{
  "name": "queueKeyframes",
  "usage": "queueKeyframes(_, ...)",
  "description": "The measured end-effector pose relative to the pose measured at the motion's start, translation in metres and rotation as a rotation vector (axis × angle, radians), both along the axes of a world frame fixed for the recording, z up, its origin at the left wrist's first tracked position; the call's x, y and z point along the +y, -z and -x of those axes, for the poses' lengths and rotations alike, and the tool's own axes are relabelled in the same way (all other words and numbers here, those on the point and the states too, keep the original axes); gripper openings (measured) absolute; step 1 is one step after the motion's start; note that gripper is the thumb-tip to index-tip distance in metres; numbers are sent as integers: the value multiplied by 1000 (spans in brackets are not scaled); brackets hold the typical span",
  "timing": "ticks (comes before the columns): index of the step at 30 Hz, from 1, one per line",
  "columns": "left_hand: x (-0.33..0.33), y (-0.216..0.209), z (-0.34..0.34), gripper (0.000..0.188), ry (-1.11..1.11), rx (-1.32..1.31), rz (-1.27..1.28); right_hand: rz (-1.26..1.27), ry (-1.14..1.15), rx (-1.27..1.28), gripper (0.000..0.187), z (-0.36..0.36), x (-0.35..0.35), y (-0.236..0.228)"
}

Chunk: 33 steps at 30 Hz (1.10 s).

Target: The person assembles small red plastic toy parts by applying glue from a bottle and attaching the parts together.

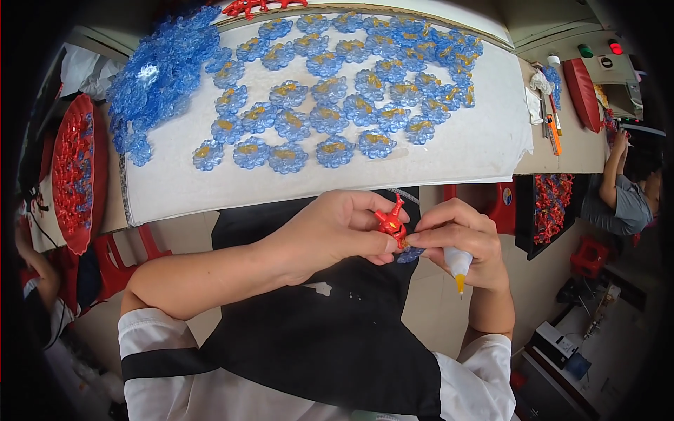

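In front of my black apron, my left hand (326,228) is closed, pinching a small glossy red figurine (392,223) with a thin part pointing up. Against its lower end sits a dark blue piece (408,255), partly covered by fingers. The thumb and forefinger of my right hand (477,242) meet at that spot. Tucked in the same right hand is a white squeeze bottle (458,261) with a yellow nozzle, tip down. Beyond both hands, several clear-blue, flower-shaped bases (287,158) with yellowish smears lie in loose rows on a white board (463,158).
A heap of blue bases (158,77) rises at the board's left. Farther left stands a red tray (98,168) of red and blue pieces. An orange cutter (554,139) lies right of the board, above a black bin of red pieces (552,210). Another person (625,193) sits at right.
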<state>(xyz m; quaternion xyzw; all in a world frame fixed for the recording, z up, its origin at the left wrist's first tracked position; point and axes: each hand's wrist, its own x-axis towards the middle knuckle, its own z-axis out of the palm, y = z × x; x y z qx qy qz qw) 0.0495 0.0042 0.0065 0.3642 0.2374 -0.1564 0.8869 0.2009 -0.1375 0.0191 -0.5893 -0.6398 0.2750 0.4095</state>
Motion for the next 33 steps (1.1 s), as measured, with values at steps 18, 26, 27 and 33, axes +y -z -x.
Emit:
queueKeyframes(18, -7, 2, 1, 26, -38, 48, -54, -23, 19, -43, 26, 5, -5, 10)
queueKeyframes(26, -7, 3, 3, 25, -30, 32, -51, -66, 0, -33, 31, 6, -3, 13)
queueKeyframes(27, -7, 3, 3, 24, -32, 33, -54, -68, 0, -31, 31, 6, -3, 13)
queueKeyframes(33, -8, 3, 3, 25, -40, 27, -61, -74, -1, -39, 31, 6, -3, 14)
